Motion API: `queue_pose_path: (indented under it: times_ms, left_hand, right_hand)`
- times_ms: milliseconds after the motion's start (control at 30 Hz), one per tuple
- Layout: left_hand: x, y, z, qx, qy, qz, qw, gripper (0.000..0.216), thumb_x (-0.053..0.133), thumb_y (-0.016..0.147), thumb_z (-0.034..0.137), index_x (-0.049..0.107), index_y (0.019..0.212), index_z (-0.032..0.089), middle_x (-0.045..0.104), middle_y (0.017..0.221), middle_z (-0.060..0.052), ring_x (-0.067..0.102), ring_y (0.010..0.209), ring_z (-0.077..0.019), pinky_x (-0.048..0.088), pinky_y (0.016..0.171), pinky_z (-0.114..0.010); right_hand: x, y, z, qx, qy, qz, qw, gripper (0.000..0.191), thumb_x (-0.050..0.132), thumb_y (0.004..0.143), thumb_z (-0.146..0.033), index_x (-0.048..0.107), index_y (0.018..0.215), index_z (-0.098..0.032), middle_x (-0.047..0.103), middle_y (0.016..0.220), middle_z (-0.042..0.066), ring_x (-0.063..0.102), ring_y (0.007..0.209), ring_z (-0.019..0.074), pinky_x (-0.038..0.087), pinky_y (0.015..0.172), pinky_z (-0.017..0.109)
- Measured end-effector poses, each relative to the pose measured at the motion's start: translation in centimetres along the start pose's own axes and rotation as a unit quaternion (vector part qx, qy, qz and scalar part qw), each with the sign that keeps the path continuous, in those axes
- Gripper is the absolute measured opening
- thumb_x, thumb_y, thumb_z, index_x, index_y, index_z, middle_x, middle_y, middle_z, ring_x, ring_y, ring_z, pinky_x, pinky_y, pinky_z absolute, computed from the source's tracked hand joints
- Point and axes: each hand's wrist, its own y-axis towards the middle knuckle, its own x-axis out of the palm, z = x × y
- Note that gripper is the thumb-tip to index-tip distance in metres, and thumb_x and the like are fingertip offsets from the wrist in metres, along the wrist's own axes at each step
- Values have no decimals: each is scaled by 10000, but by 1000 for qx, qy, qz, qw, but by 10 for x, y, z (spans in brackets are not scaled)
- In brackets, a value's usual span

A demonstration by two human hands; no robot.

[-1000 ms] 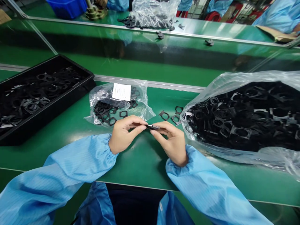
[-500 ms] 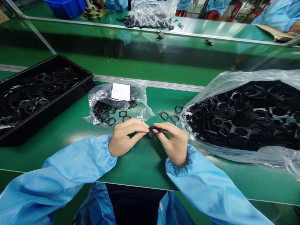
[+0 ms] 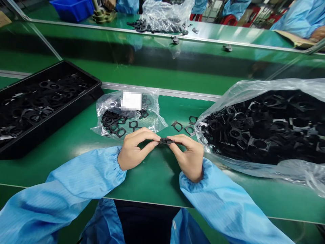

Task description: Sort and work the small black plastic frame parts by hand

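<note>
My left hand (image 3: 134,149) and my right hand (image 3: 189,154) meet over the green table (image 3: 152,176), both pinched on one small black plastic frame part (image 3: 166,141) held edge-on between their fingertips. Just behind my left hand lies a small clear bag (image 3: 127,113) of thin black ring pieces with a white label. To my right, a large clear bag (image 3: 266,128) is heaped with black frame parts. Loose frame parts (image 3: 185,126) lie on the table between the two bags.
A black tray (image 3: 43,101) holding several black parts sits at the left. Beyond a metal rail (image 3: 177,92) runs a green conveyor belt (image 3: 165,71), with another bag of parts (image 3: 165,15), a blue bin (image 3: 72,8) and co-workers in blue sleeves on the far side.
The black part has been turned between my fingertips, from tilted with its opening showing to lying flat and edge-on. Both hands stay in the same place.
</note>
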Motion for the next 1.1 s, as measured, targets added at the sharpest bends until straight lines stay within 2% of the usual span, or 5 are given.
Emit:
queue_pose_path:
  times_ms: [300,500,733,967,1100]
  left_hand:
    - [5,-5,-8,-119,-95,3,988,108,703,911,192,731,1015,190,743,921,-43,733,823,-143,635,809,-246]
    - [6,-4,-6,-135,-99,9,986,89,748,878,217,732,959,182,740,864,-33,721,764,-138,639,768,-242]
    - [2,1,-4,-66,-33,0,997,32,722,901,156,714,922,179,710,825,-18,678,739,-115,582,721,-219]
    - [-2,3,-6,15,15,2,1000,101,689,912,94,732,917,185,732,881,-34,687,821,-125,563,782,-243]
    - [-1,1,-5,17,16,-15,1000,122,663,914,90,733,919,190,744,891,-40,708,844,-138,576,805,-256]
  right_hand:
    - [4,4,-2,175,134,-90,971,405,838,773,-514,622,636,-200,694,641,16,646,576,156,546,583,275]
    - [3,4,-3,209,174,-114,955,454,868,722,-561,613,636,-196,663,593,-3,610,547,135,505,574,264]
    - [6,5,1,214,205,-91,951,385,913,686,-485,664,705,-192,661,624,-15,612,564,128,527,601,270]
    - [1,11,1,292,364,-111,877,331,791,830,-487,785,969,-186,764,813,40,736,691,159,608,679,291]
    - [1,8,4,276,336,-94,896,349,888,747,-427,783,988,-198,763,794,16,719,659,142,623,687,294]
